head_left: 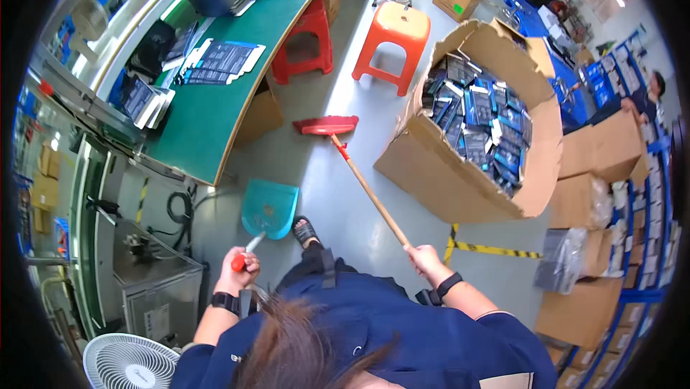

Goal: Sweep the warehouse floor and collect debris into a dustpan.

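Observation:
My left hand [243, 268] is closed round the handle of a teal dustpan [269, 204]; its grip ends in a red knob. The pan rests on the grey floor near my sandalled foot, with some small debris in it. Wrapped round the wooden stick of a broom [374, 200] is my right hand [425, 260]. The broom's red head [327, 125] lies on the floor ahead, beyond the dustpan and between the green table and a big carton. Each wrist wears a dark band.
A green-topped workbench [188, 130] with flat printed boxes runs along the left. Orange [399, 29] and red [305, 42] stools stand ahead. To the right is a large carton [460, 173] full of small boxes, then stacked cartons [575, 303]. A white fan [129, 362] stands at lower left.

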### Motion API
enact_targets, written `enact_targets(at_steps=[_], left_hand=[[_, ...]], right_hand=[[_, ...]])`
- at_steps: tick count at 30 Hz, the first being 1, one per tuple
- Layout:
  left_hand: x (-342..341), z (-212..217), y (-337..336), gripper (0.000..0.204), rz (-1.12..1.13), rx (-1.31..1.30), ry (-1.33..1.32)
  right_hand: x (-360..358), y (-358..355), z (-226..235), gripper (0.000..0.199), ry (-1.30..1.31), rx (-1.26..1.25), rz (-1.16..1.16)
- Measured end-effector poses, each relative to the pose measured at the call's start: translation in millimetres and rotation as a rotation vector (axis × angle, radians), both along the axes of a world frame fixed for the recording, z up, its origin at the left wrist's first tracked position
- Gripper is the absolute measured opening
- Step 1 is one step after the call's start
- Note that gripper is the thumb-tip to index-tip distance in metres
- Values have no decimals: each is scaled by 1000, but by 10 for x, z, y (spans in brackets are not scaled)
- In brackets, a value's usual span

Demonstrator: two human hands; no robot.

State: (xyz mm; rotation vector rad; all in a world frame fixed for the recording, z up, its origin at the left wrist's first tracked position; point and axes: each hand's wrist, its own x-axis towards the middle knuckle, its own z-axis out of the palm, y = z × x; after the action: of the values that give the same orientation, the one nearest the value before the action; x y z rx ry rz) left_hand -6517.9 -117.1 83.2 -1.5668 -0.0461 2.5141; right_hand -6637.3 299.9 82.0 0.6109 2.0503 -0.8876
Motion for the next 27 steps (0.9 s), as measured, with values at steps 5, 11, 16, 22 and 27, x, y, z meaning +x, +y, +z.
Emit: enact_targets(at_steps=[5,11,16,22,27], left_hand=[[-515,-105,-331,18,-132,98,45],[-985,-139,-516,19,-176,154,45],[-1172,-186,-624,16,-214,175,13],[-1203,-152,-650,14,-233,144,-46],[-1526,0,-495,15,-172,87,-89]], right_hand=[[-169,-484,549,31,-84,-175,-270],[-970,-1129,522,30,-40,-467,-543],[-1853,-1492,155,33,68,-389,-667],[-3188,-1745,-40,33,132,-514,-614],[-4709,-1950,-340,28,231,-534,-627]])
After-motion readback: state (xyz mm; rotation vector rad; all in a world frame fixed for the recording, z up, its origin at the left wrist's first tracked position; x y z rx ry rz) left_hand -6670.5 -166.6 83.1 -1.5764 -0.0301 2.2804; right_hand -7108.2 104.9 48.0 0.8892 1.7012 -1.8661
